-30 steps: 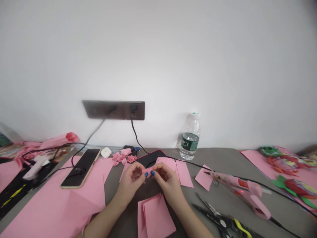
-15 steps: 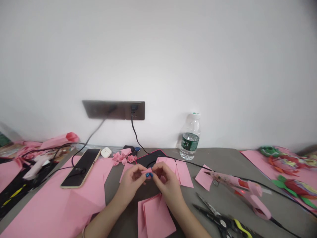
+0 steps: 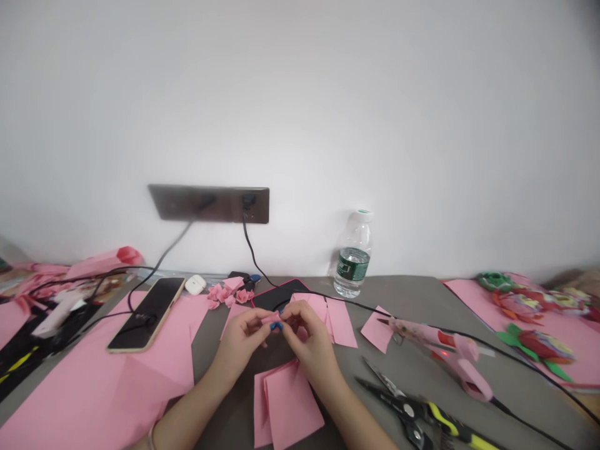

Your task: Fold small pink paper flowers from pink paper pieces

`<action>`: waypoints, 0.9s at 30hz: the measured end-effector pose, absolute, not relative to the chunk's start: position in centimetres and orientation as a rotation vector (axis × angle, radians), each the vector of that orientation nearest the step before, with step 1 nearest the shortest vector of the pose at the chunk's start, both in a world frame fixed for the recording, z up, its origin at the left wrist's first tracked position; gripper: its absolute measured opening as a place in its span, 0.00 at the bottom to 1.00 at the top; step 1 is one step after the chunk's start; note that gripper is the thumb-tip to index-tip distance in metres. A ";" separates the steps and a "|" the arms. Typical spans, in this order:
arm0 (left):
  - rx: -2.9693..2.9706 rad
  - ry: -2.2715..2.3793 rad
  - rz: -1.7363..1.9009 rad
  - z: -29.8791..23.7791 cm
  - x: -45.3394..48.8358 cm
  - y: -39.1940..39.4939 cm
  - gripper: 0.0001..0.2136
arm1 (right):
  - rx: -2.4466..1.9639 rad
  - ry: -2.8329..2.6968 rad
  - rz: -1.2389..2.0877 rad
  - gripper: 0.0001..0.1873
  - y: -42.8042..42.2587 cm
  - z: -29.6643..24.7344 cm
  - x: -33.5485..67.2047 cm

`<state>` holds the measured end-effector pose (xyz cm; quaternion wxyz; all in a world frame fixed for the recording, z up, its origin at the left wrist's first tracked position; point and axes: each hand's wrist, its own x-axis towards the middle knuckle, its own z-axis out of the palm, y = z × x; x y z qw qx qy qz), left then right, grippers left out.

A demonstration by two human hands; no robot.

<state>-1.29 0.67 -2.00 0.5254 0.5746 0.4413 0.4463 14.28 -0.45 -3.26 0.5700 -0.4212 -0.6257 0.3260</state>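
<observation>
Between my two hands is a small piece of pink paper (image 3: 270, 318), pinched at its ends by thumbs and fingers. My left hand (image 3: 241, 342) grips it from the left, and my right hand (image 3: 308, 331) closes on its right side. Blue shows at the thumb tips; whether it is nail colour or something held I cannot tell. Below the hands lies a stack of folded pink paper (image 3: 294, 406). Small pink paper flowers (image 3: 229, 294) sit just beyond my left hand. Cut pink sheets (image 3: 340, 322) lie behind my right hand.
At right rest a pink glue gun (image 3: 440, 344) with a lit red light, and scissors (image 3: 398, 400). A water bottle (image 3: 353, 265) stands by the wall. A phone (image 3: 147, 315) lies on large pink paper (image 3: 103, 400). A black cable (image 3: 370, 307) crosses the table.
The whole view has shifted slightly, so things appear a little further left. Both hands still pinch the paper, with the fingers slightly rearranged and the paper tilted differently.
</observation>
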 end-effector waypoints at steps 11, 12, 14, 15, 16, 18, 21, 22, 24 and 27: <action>1.402 1.094 0.986 -2.0 -1.2 0.6 0.13 | -0.966 -1.512 0.693 0.08 -0.2 -3.4 14.6; 1.399 1.094 0.989 -1.9 -1.1 0.6 0.14 | -0.970 -1.545 0.655 0.09 -0.3 -3.2 14.7; 1.396 1.101 1.000 -1.8 -1.1 0.5 0.14 | -0.975 -1.631 0.584 0.11 -0.4 -2.9 14.9; 1.392 1.108 1.009 -1.8 -1.1 0.5 0.15 | -0.970 -1.666 0.547 0.11 -0.5 -2.8 15.1; 1.386 1.114 1.018 -1.8 -1.1 0.5 0.16 | -0.961 -1.701 0.515 0.11 -0.6 -2.7 15.2; 1.369 1.122 1.036 -1.7 -1.1 0.4 0.17 | -0.956 -1.750 0.467 0.12 -0.7 -2.5 15.4; 1.351 1.111 1.053 -1.6 -1.1 0.3 0.17 | -0.974 -1.795 0.443 0.11 -0.7 -2.4 15.6; 1.346 1.105 1.058 -1.6 -1.1 0.3 0.17 | -0.979 -1.801 0.441 0.11 -0.6 -2.4 15.7; 1.328 1.098 1.064 -1.5 -1.1 0.3 0.16 | -0.980 -1.794 0.441 0.11 -0.6 -2.5 15.8; 1.305 1.090 1.059 -1.4 -1.1 0.3 0.16 | -0.974 -1.773 0.454 0.11 -0.4 -2.6 15.8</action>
